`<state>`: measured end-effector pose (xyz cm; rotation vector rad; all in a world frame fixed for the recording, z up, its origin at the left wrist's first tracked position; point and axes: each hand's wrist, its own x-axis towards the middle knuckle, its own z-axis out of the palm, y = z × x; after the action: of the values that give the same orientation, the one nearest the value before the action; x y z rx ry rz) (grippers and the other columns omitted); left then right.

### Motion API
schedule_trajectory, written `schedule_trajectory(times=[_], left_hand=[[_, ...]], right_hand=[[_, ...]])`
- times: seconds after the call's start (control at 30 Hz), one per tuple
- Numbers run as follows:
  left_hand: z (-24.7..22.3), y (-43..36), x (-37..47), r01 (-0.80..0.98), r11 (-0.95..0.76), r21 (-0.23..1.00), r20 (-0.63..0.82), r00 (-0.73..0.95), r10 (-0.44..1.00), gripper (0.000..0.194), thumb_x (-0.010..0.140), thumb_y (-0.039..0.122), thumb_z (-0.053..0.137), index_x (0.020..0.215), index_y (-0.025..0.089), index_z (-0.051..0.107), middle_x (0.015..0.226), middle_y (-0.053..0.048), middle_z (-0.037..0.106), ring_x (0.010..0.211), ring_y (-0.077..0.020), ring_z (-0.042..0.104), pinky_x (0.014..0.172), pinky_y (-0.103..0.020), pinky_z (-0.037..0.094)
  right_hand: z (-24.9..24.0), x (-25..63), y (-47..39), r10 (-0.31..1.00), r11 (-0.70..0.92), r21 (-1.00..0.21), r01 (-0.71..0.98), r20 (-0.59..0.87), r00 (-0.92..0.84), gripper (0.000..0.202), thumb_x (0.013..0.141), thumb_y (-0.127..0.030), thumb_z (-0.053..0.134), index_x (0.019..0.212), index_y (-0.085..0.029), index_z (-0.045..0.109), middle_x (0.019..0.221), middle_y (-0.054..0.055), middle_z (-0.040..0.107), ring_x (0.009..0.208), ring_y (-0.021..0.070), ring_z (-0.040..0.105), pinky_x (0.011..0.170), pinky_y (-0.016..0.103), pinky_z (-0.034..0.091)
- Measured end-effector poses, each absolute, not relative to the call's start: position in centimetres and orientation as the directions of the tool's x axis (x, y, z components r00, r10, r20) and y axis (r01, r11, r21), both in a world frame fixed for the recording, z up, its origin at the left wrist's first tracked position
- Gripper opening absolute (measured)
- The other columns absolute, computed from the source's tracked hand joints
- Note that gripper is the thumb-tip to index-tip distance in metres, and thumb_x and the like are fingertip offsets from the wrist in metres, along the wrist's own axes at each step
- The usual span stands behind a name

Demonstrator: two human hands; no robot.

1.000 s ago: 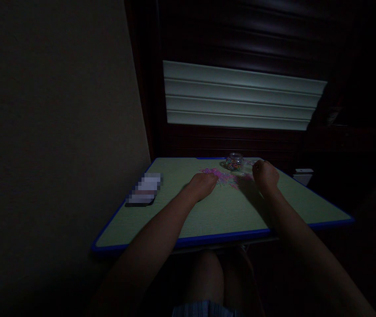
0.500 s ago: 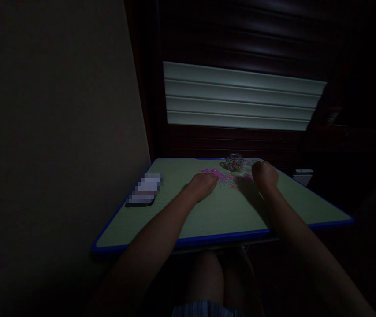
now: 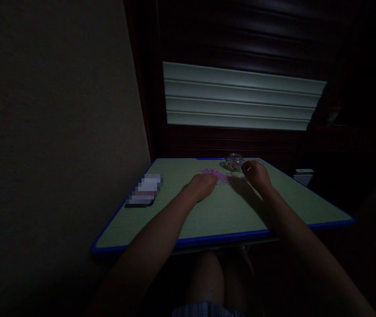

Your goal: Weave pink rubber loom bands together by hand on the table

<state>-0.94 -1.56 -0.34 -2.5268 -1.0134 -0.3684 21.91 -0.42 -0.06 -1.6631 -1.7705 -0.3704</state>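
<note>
A loose pile of thin pink and purple bands (image 3: 219, 175), like small rubber bands, lies on the pale green tabletop (image 3: 227, 215). My left hand (image 3: 203, 185) rests at the pile's near left edge, its fingers closed against the bands; what they grip is hidden. Raised a little over the table at the pile's right, my right hand (image 3: 257, 175) has its fingers pinched together. Anything in that pinch is too dark and small to make out. Just behind it stands a clear round glass jar (image 3: 234, 162) holding many coloured bands or rings.
A phone-like flat object (image 3: 144, 190), blurred out, lies at the table's left side. The table has a blue rim (image 3: 224, 237). A wall (image 3: 58, 132) rises on the left, and dark slatted panels (image 3: 240, 141) stand behind the table. My knees are below its front edge.
My right hand has moved left, closer to the jar, and its fingers have turned from a fist-like shape to a pinch pointing left. My left hand has stayed at the pile.
</note>
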Motion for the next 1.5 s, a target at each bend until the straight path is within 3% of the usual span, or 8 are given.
schedule_trajectory(times=[0.13, 0.3, 0.83, 1.33, 1.5], left_hand=[[-0.3, -1.6, -0.9, 0.721, -0.648, -0.245, 0.367, 0.688, 0.626, 0.026, 0.089, 0.022, 0.031, 0.092, 0.014, 0.056, 0.095, -0.008, 0.063, 0.087, -0.0179, 0.059, 0.072, -0.028, 0.045], [-0.2, -1.6, -0.9, 0.724, -0.644, -0.249, 0.358, 0.686, 0.633, 0.025, 0.089, 0.023, 0.032, 0.092, 0.014, 0.056, 0.095, -0.009, 0.063, 0.086, -0.0189, 0.059, 0.07, -0.029, 0.045], [-0.1, -1.7, -0.8, 0.727, -0.651, -0.217, 0.339, 0.682, 0.648, 0.027, 0.088, 0.02, 0.033, 0.094, 0.013, 0.057, 0.097, -0.011, 0.062, 0.086, -0.0197, 0.058, 0.073, -0.031, 0.044], [-0.2, -1.7, -0.9, 0.728, -0.639, -0.25, 0.355, 0.682, 0.639, 0.025, 0.087, 0.02, 0.033, 0.091, 0.014, 0.057, 0.094, -0.009, 0.063, 0.085, -0.0187, 0.059, 0.071, -0.029, 0.045], [-0.2, -1.6, -0.9, 0.73, -0.639, -0.241, 0.352, 0.679, 0.644, 0.026, 0.088, 0.022, 0.033, 0.092, 0.014, 0.057, 0.094, -0.009, 0.063, 0.086, -0.0192, 0.059, 0.072, -0.03, 0.045]], right_hand=[[-0.7, 21.2, 0.4, 0.8, 0.402, -0.289, 0.869, 0.573, -0.179, 0.017, 0.074, -0.021, 0.05, 0.08, -0.015, 0.065, 0.077, 0.004, 0.066, 0.063, 0.0126, 0.056, 0.06, 0.021, 0.039], [-1.0, 20.3, 0.3, 0.797, 0.516, -0.305, 0.8, 0.513, -0.319, 0.018, 0.072, -0.017, 0.049, 0.078, -0.014, 0.065, 0.074, 0.004, 0.066, 0.059, 0.0112, 0.055, 0.057, 0.021, 0.039], [-1.5, 18.9, 0.3, 0.789, 0.57, -0.317, 0.758, 0.467, -0.399, 0.02, 0.074, -0.016, 0.052, 0.088, -0.014, 0.066, 0.078, 0.006, 0.067, 0.064, 0.0119, 0.056, 0.058, 0.021, 0.04], [-0.7, 19.5, -0.7, 0.853, 0.475, -0.211, 0.854, 0.352, -0.386, 0.017, 0.074, -0.018, 0.052, 0.081, -0.016, 0.067, 0.077, 0.006, 0.067, 0.063, 0.0135, 0.057, 0.058, 0.022, 0.039], [-0.7, 19.1, -0.6, 0.86, 0.463, -0.217, 0.859, 0.347, -0.375, 0.02, 0.075, -0.019, 0.052, 0.089, -0.015, 0.067, 0.079, 0.007, 0.067, 0.066, 0.0134, 0.057, 0.059, 0.022, 0.039]])
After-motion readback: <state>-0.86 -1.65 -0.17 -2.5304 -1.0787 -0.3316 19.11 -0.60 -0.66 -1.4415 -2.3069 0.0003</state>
